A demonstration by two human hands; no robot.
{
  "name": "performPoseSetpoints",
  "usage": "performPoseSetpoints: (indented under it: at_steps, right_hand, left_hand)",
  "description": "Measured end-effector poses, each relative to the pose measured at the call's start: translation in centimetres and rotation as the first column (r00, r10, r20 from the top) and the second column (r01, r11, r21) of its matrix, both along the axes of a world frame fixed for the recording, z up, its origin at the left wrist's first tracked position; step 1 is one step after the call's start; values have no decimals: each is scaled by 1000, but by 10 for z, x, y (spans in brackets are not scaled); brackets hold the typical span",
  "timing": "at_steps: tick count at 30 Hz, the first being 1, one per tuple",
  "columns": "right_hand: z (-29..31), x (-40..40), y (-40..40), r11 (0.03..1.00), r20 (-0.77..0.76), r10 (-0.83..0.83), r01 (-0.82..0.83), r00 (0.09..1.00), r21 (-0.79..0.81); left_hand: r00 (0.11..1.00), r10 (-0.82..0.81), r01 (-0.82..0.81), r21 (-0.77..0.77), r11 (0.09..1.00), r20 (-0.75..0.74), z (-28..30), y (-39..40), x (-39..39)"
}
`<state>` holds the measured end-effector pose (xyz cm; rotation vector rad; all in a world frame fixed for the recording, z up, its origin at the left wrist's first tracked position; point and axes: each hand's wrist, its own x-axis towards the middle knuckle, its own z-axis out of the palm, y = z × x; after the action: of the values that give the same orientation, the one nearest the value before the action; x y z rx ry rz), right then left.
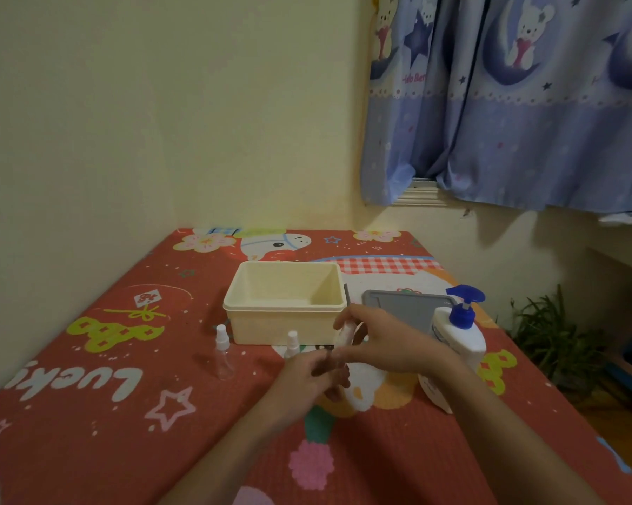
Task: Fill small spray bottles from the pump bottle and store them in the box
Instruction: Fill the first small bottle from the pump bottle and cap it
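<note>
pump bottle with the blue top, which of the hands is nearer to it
Right. The right hand is just left of the pump bottle, almost beside its white body. The left hand is farther left and nearer the camera, past the right hand.

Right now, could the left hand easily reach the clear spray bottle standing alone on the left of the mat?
Probably yes. The lone spray bottle stands on bare mat just left of the left hand, with nothing between them. But that hand seems busy, holding a small bottle together with the right hand.
</note>
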<state>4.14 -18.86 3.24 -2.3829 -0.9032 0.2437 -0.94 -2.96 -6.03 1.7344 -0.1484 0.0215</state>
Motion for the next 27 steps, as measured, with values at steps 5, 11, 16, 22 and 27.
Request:
performPoseSetpoints:
  at_steps: [5,11,16,22,27]
  right_hand:
    - [3,2,1,1000,33,-11,12,999,-20]
    - [4,-1,1,997,-21,11,-12,1000,-70]
    - [5,0,1,994,5,41,-40,999,-106]
    - [9,-5,2,986,-20,-5,2,1000,-167]
    - [9,-2,-1,985,5,31,-29,1000,-173]
  left_hand:
    - [1000,-10,11,48,999,-11,-2,2,1]
    - [999,-23,25,73,997,-24,-2,3,0]
    - [999,-16,18,82,996,-30,-2,2,1]
    - [999,-20,24,111,993,-35,-2,1,0]
    - [999,-21,26,150,988,-37,0,1,0]
